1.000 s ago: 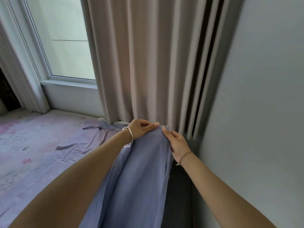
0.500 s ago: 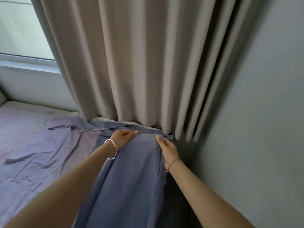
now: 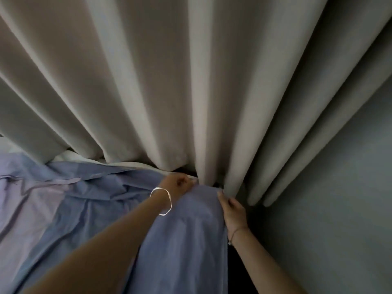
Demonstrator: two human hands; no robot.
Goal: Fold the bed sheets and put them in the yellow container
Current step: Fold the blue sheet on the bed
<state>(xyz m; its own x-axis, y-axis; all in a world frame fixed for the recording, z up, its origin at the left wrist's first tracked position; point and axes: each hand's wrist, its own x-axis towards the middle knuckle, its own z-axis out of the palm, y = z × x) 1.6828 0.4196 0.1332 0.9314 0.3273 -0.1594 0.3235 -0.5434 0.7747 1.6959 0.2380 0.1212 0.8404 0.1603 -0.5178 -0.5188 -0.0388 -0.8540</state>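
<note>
Holding up one end of a soft blue cloth bed sheet (image 3: 180,240), right under the hem of the long beige folded curtain (image 3: 169,81). Pinching its top edge with the left hand (image 3: 177,185), grip tight, shiny silver bangle (image 3: 162,201) on that wrist. Gripping its side edge with the right hand (image 3: 233,211), just below the curtain. Rest of the sheet crumpled, down and left of the curtain's hem.

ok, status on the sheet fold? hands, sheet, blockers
Left hand and right hand both grip the blue sheet at its far edge. Sheet rumpled, fold unfinished. Curtain hangs right against that edge; no yellow container in view.
</note>
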